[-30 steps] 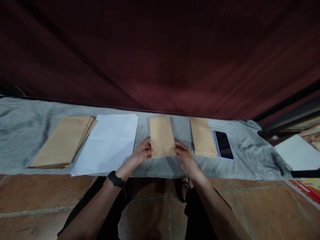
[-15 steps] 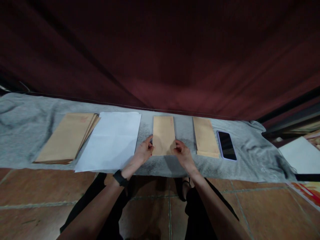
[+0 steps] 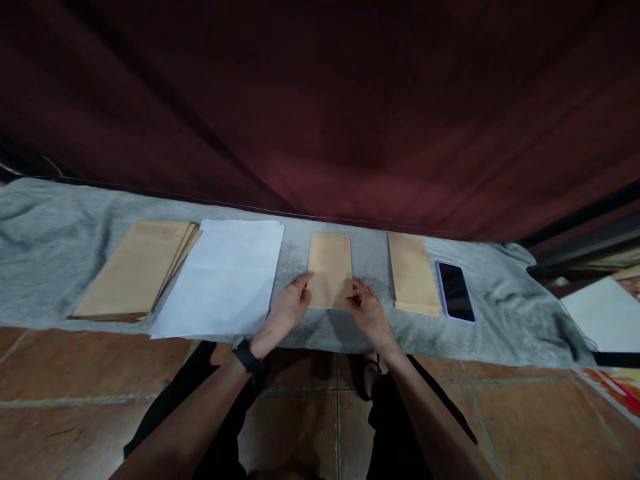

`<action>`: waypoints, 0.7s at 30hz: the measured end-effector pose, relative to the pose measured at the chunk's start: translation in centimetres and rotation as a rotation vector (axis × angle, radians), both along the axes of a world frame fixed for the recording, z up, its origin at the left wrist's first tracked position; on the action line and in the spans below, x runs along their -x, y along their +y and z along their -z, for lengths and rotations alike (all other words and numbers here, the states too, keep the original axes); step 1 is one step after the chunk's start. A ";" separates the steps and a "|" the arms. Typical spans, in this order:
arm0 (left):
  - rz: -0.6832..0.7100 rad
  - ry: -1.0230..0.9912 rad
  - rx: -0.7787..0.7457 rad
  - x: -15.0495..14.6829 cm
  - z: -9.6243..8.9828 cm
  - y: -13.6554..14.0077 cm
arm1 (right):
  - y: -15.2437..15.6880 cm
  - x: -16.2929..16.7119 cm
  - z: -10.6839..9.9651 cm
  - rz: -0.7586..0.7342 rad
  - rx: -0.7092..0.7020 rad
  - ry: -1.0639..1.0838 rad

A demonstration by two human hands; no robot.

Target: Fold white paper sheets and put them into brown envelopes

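Observation:
A brown paper envelope [image 3: 330,267] lies in front of me on the grey cloth [image 3: 370,260], with small red print near its top right corner. My left hand [image 3: 293,301] grips its lower left edge, thumb and fingers drawn together. At the opposite edge, my right hand [image 3: 367,308] pinches the envelope's lower right side. Left of them lie white paper sheets [image 3: 227,273], creased across the middle. Further left is a stack of brown envelopes [image 3: 133,270], slightly fanned. To the right, a smaller pile of envelopes [image 3: 414,272] rests on the cloth.
A phone with a purple case [image 3: 455,292] lies right of the smaller pile. Behind the cloth hangs a dark red curtain [image 3: 320,133]. A white board or sheet [image 3: 603,313] sits at the far right. Below is a tiled floor [image 3: 540,413].
My left hand has shifted its fingers slightly up and onto the envelope's left edge. My right hand stays at the right edge. The view has moved a little.

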State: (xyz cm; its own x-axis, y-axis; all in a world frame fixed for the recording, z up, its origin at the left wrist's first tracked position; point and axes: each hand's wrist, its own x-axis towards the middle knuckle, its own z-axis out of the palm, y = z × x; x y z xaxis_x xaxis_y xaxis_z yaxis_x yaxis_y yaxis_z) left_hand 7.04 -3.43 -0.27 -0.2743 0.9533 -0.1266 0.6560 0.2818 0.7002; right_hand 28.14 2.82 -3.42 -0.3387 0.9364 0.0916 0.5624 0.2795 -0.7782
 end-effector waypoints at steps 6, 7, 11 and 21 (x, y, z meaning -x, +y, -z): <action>0.012 0.201 0.015 -0.5 -0.5 -0.4 | -0.4 0.0 -1.0 -0.022 -0.074 -0.162; 0.015 0.239 0.009 -0.6 -0.6 -0.5 | -0.4 0.0 -1.2 -0.022 -0.094 -0.186; 0.057 0.395 -0.134 -1.3 -0.6 -0.7 | -0.1 0.4 -1.9 -0.042 -0.191 -0.193; 0.565 0.500 -0.315 -5.3 2.3 -2.9 | 0.8 1.8 -2.5 -0.479 -0.122 -0.231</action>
State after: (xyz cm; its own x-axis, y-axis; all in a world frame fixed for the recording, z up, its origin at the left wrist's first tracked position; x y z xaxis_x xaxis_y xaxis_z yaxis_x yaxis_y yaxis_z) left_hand 12.36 -6.35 -2.61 0.3057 0.9348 0.1806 0.8959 -0.3466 0.2777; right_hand 26.35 3.62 -0.96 -0.7491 0.6595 0.0625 0.5023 0.6270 -0.5954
